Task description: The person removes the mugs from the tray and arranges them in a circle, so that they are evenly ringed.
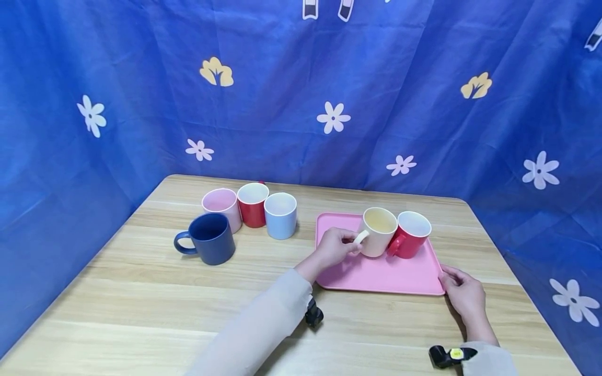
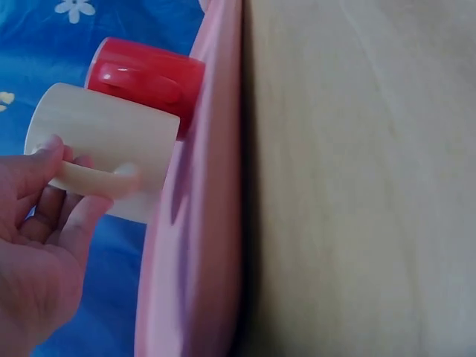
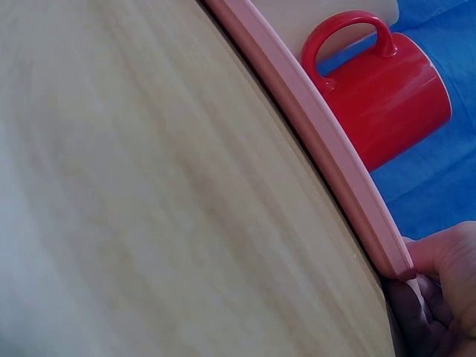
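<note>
The wooden desk (image 1: 141, 308) is carrying a pink tray (image 1: 376, 274) lying flat, its long axis running left to right. On the tray's far part a cream mug (image 1: 378, 231) is standing upright, handle pointing towards the left, touching a red mug (image 1: 411, 234). The left hand (image 1: 333, 246) is curling thumb and fingers round the cream handle. The right hand (image 1: 463, 292) is touching the tray's near right corner, fingers bent loosely against the rim. Four more mugs (image 1: 244, 216) are standing left of the tray.

Two mugs (image 1: 395, 232) stand side by side on the tray (image 1: 376, 274), with four mugs (image 1: 244, 214) grouped left of it on the table (image 1: 141, 308).
</note>
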`<state>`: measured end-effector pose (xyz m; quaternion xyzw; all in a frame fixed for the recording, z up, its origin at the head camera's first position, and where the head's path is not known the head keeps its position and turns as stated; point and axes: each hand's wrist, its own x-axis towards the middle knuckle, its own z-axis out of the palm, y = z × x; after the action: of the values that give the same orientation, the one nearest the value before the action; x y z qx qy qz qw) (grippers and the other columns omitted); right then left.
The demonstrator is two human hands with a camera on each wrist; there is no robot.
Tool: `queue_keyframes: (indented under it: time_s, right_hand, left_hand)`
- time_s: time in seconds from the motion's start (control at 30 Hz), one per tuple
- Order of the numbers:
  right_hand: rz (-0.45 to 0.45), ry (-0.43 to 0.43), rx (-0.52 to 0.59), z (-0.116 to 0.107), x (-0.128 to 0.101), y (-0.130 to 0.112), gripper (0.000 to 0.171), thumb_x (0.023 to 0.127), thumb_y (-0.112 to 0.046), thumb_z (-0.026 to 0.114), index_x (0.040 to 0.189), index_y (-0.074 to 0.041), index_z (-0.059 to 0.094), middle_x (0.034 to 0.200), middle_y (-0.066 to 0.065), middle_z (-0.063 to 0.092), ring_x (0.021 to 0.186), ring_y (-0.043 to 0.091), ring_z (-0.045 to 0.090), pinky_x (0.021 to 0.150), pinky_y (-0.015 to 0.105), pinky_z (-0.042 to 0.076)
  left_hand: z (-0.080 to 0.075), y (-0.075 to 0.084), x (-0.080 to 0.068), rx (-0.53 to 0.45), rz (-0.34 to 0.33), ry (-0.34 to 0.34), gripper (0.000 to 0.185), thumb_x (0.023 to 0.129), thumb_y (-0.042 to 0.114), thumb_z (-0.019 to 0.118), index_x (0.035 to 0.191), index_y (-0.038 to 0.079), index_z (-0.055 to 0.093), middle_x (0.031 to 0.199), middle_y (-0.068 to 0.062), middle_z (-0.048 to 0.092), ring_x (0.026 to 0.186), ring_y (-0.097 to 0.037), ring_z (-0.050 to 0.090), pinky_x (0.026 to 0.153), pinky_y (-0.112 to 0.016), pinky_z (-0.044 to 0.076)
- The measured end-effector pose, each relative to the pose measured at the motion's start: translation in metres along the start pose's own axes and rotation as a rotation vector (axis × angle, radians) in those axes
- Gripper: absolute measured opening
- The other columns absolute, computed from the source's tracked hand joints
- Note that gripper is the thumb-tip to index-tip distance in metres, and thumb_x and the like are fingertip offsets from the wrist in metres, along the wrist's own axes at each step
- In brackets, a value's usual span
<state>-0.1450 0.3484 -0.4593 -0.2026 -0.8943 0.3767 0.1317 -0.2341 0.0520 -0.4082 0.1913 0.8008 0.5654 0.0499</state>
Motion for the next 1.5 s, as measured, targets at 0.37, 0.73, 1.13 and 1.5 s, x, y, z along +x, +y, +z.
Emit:
queue_keyframes:
  time_s: [0.37,0.73,1.13,1.5]
  right_hand:
    - [-0.007,-0.004,-0.012,0.000,0.001,0.000,0.034,0.093,-0.025,0.061,0.116,0.000,0.067,0.104,0.017,0.068,0.097,0.021,0.060,0.076,0.023,0.042]
    - [-0.003,-0.011,-0.003,-0.001,0.001,0.000,0.035,0.093,-0.025,0.061,0.117,0.001,0.066,0.106,0.018,0.068,0.101,0.027,0.060,0.074,0.021,0.041]
    - [0.004,-0.020,0.019,-0.001,-0.002,-0.002,0.036,0.093,-0.024,0.060,0.117,0.002,0.065,0.107,0.020,0.067,0.107,0.034,0.058,0.086,0.039,0.043]
    - [0.003,-0.016,0.024,0.000,-0.002,-0.002,0.035,0.093,-0.023,0.059,0.117,0.002,0.065,0.107,0.020,0.067,0.107,0.033,0.058,0.085,0.037,0.041]
  left_hand:
    - [-0.031,0.014,-0.014,-0.097,0.033,-0.037,0.022,0.081,-0.003,0.071,0.102,-0.007,0.070,0.084,-0.016,0.070,0.070,-0.008,0.060,0.072,-0.038,0.055]
    - [-0.070,0.014,-0.033,-0.044,0.098,-0.002,0.018,0.081,-0.002,0.071,0.098,-0.007,0.071,0.078,-0.010,0.067,0.070,-0.007,0.055,0.066,-0.022,0.050]
    - [-0.113,0.002,-0.062,-0.016,0.064,0.026,0.021,0.082,-0.002,0.071,0.102,-0.006,0.070,0.082,-0.008,0.069,0.073,-0.011,0.059,0.067,-0.026,0.052]
    - [-0.143,-0.007,-0.092,0.049,0.007,0.040,0.017,0.083,0.004,0.071,0.099,-0.002,0.072,0.082,-0.006,0.068,0.075,-0.017,0.057,0.067,-0.025,0.049]
